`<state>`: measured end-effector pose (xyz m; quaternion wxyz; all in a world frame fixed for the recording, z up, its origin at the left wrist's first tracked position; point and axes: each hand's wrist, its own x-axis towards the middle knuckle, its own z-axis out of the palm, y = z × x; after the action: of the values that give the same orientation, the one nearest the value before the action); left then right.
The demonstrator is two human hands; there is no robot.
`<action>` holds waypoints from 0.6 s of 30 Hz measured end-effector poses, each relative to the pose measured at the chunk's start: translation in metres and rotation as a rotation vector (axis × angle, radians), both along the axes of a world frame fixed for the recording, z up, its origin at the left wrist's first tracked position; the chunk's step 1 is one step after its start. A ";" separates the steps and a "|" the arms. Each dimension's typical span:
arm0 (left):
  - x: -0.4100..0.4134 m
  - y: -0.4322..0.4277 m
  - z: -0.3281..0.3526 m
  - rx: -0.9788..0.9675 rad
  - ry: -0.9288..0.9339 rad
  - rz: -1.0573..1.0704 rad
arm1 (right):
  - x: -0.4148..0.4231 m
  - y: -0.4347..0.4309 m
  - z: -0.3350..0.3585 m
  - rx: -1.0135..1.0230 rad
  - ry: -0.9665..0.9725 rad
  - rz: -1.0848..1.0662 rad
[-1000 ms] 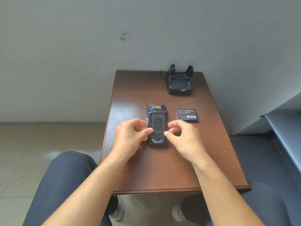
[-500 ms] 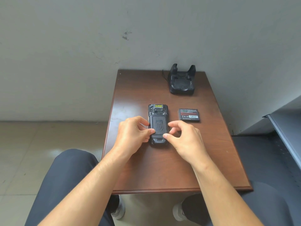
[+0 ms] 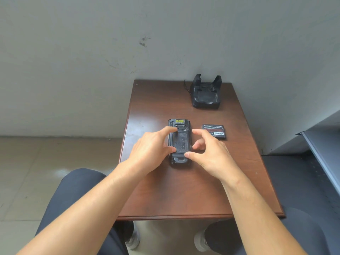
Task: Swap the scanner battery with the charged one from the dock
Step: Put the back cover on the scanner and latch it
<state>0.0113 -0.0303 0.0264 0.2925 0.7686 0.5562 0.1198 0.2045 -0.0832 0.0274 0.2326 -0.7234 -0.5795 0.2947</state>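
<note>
A black handheld scanner (image 3: 179,142) lies face down in the middle of the brown table (image 3: 165,196), its textured back cover on top. My left hand (image 3: 150,150) touches its left side, index finger on the upper edge of the cover, thumb on the lower left. My right hand (image 3: 211,151) arches over the right side, thumb tip on the cover's lower right corner, other fingers lifted. A flat black battery (image 3: 214,130) with a red label lies just right of the scanner. The black charging dock (image 3: 206,94) stands at the table's far right with an empty cradle.
The small table stands against a grey wall. A grey shelf edge (image 3: 320,148) runs along the right side. My knees in dark trousers frame the near table edge, shoes below it. A tiled floor lies to the left.
Both hands have spread their fingers: the left index finger moved up to the cover's top edge and the right fingers lifted off. The scanner itself stayed in place.
</note>
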 end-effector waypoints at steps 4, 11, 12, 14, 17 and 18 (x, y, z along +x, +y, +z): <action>0.001 0.007 0.009 0.005 0.163 -0.067 | 0.004 0.008 0.001 -0.025 -0.006 0.055; 0.001 0.008 0.008 0.013 0.201 -0.066 | -0.003 0.016 -0.012 0.052 -0.058 -0.001; 0.001 0.009 0.009 0.022 0.208 -0.068 | -0.004 0.016 -0.013 0.060 -0.065 -0.006; 0.002 0.010 0.010 0.039 0.228 -0.077 | -0.004 0.018 -0.015 0.074 -0.089 -0.002; 0.003 0.013 0.011 0.049 0.253 -0.088 | -0.005 0.023 -0.013 0.088 -0.158 0.050; 0.003 0.013 0.012 0.054 0.261 -0.091 | -0.005 0.026 -0.011 0.088 -0.183 0.064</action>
<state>0.0146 -0.0169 0.0385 0.2021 0.8096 0.5507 0.0202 0.1997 -0.0575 0.0167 0.2005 -0.7175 -0.6335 0.2088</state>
